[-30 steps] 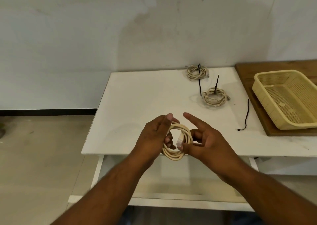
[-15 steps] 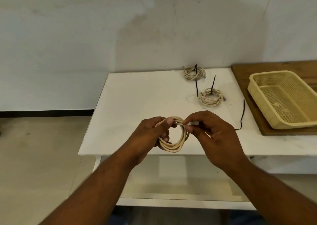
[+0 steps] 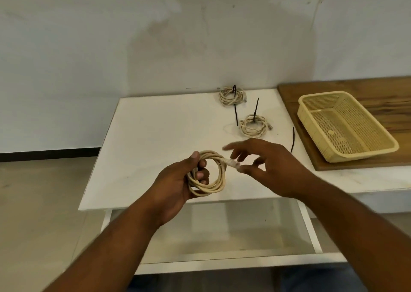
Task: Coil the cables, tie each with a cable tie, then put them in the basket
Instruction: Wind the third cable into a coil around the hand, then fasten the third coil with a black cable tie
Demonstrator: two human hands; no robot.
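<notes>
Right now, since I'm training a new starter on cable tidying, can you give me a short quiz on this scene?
1. True or false: the basket holds a coiled cable.
2. Which hand grips the untied coil? A left, B right, C both.
3. How many tied coils lie on the white table?
Key: 1 false. 2 A, the left hand. 3 two: the far coil and the near coil.
</notes>
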